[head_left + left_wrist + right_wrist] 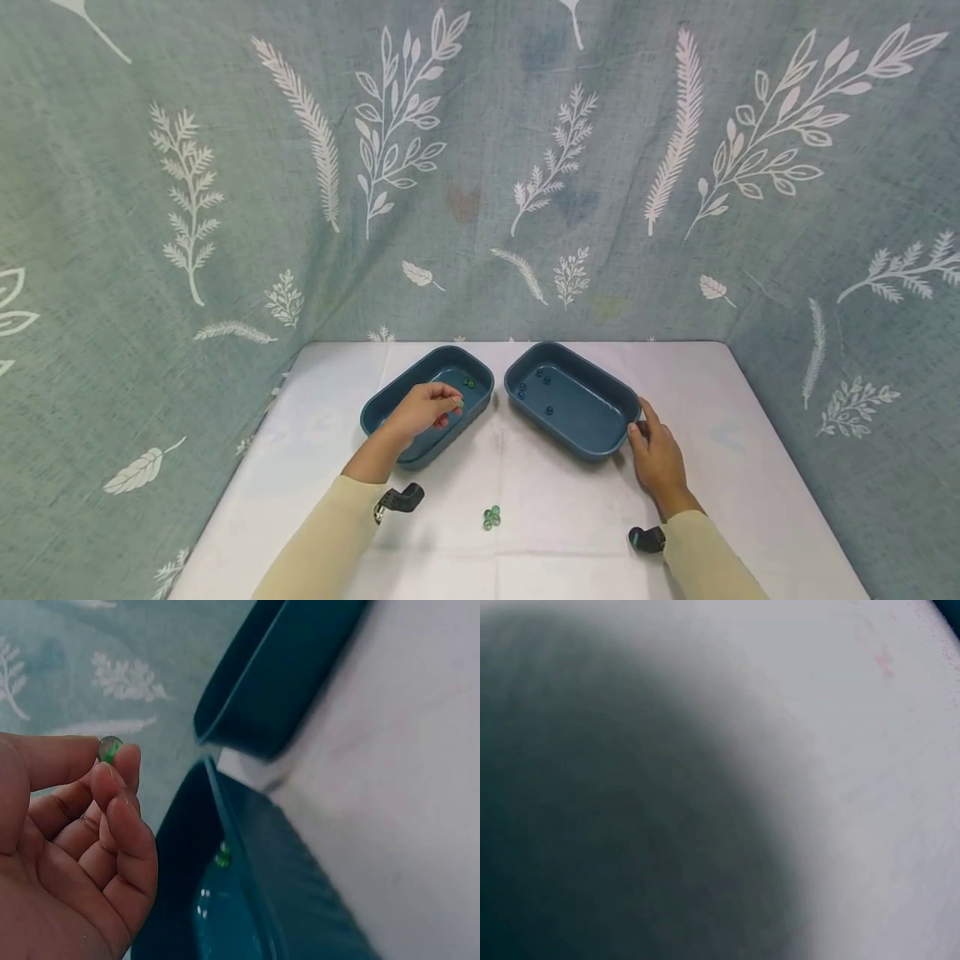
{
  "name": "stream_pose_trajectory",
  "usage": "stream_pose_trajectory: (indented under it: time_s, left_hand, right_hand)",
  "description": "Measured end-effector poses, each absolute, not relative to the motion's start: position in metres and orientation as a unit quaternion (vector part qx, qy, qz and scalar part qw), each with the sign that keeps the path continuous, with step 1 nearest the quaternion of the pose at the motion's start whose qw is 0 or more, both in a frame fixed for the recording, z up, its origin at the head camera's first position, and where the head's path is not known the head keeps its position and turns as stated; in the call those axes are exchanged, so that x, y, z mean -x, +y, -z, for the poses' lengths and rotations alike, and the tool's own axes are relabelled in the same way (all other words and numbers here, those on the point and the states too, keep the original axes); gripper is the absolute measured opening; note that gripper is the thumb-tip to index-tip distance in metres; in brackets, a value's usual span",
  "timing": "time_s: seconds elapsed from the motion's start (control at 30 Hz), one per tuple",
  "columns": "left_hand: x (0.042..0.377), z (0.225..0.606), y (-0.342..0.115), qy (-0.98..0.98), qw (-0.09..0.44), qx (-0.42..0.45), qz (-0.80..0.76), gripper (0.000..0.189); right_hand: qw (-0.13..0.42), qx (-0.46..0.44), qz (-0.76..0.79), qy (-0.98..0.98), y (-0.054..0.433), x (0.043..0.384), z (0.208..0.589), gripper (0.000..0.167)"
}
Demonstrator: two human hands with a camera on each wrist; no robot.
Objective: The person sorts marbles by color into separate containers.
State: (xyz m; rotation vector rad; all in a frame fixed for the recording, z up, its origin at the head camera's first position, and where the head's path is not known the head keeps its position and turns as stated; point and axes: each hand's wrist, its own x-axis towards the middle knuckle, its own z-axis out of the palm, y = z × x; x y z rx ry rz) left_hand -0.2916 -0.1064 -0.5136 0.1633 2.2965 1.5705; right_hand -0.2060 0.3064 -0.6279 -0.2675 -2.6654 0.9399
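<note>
My left hand [429, 411] is over the left blue tray [375, 406], pinching a green glass marble [110, 749] between thumb and fingertip. The other fingers curl in toward the palm. Inside that tray lie green marbles [468, 382]. At the near right corner of the right blue tray [577, 450], my right hand [660, 458] grips the rim, thumb and fingers around the edge. Several dark blue marbles [550, 411] are spread over that tray's floor. The right wrist view is mostly blocked by a blurred dark shape, and the hand does not show there.
Several clear green marbles [491, 517] sit in a cluster on the white tablecloth [555, 517], nearer to me than the trays. The trays' far ends angle toward each other with a narrow gap. A patterned grey-green curtain [480, 250] hangs behind and along both sides.
</note>
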Motion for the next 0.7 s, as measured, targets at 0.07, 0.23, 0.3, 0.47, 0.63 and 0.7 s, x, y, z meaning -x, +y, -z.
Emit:
stream_pose_trajectory:
  time_s: [0.07, 0.23, 0.3, 0.47, 0.63, 0.7]
  left_hand:
    - [0.298, 0.516, -0.109, 0.813, 0.175, -0.051, -0.553, 0.018]
    - [0.309, 0.524, -0.113, 0.821, 0.175, -0.042, -0.541, 0.024]
    - [0.314, 0.529, -0.114, 0.821, 0.178, -0.037, -0.54, 0.026]
    - [0.328, 0.54, -0.118, 0.805, 0.198, -0.019, -0.558, 0.029]
    - [0.339, 0.546, -0.116, 0.787, 0.215, -0.01, -0.578, 0.033]
    - [0.342, 0.549, -0.115, 0.78, 0.226, -0.004, -0.584, 0.034]
  right_hand:
    - [0.152, 0.092, -0.327, -0.928, 0.307, 0.206, 0.628, 0.056]
    - [0.155, 0.088, -0.329, -0.927, 0.307, 0.206, 0.629, 0.056]
    - [0.154, 0.09, -0.33, -0.927, 0.307, 0.206, 0.629, 0.056]
    - [0.154, 0.09, -0.33, -0.927, 0.307, 0.208, 0.631, 0.055]
    - [0.161, 0.087, -0.332, -0.926, 0.307, 0.21, 0.631, 0.055]
    - [0.157, 0.088, -0.335, -0.925, 0.308, 0.208, 0.631, 0.055]
